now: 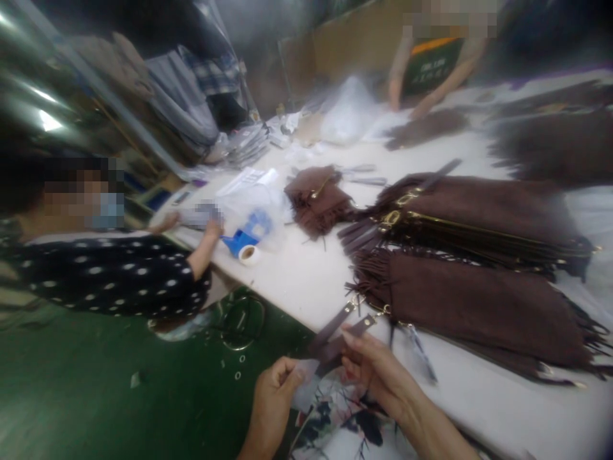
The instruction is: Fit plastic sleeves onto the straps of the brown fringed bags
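Note:
My left hand (274, 397) pinches a small whitish, translucent sheet (305, 387), which looks like thin plastic or paper. Close beside it, my right hand (380, 370) has its fingers closed on a dark brown strap (361, 327). A gold-coloured clip joins that strap to a brown fringed bag (464, 306) lying on the table in front of me. Another strap length (335, 326) with a metal stud runs next to it. The strap's lower end meets the sheet between my hands, and whether the sheet wraps it I cannot tell.
Behind lies a stack of brown fringed bags (493, 204) with gold zips, and a smaller brown fringed bundle (318, 201). A blue tape dispenser (242, 241) sits near the edge of the white table (282, 281). One person (110, 275) works at left, another (431, 70) across the table.

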`<state>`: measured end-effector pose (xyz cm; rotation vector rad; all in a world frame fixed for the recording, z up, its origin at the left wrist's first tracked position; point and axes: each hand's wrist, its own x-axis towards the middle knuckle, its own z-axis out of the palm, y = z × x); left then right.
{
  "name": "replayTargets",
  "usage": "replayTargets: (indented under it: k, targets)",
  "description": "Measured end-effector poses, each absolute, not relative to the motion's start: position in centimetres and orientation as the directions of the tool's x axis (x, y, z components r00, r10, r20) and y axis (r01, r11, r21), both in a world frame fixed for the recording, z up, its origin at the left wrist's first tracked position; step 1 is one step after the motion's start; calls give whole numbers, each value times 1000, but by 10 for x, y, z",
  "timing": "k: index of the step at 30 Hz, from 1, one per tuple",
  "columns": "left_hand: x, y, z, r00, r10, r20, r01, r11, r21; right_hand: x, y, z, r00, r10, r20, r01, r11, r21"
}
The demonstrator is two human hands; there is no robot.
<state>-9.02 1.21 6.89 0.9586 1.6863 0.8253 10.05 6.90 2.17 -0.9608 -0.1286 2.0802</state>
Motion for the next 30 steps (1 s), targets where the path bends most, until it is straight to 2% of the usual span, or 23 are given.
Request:
replayTargets:
  k: [4,10,17,24,30]
  targets:
    - [-90,11,52,-156,863,-480,118,499,859,91,61,27,-415,683,-601,-580,-708,-403]
    - [-89,11,34,-106,841,-531,58,538,841,88,59,35,-400,709,-581,-527,-697,-487]
    - [-92,12,38,-75,840,-537,42,541,840,82,64,26,-199,799,-568,-567,-566,-598]
    - [-94,11,27,-87,843,-530,14,533,846,83,60,28,-172,829,-531,-526,-534,-662]
    - [-89,14,39,-85,839,-537,13,540,842,90,58,36,-130,846,-517,-493,-508,-707]
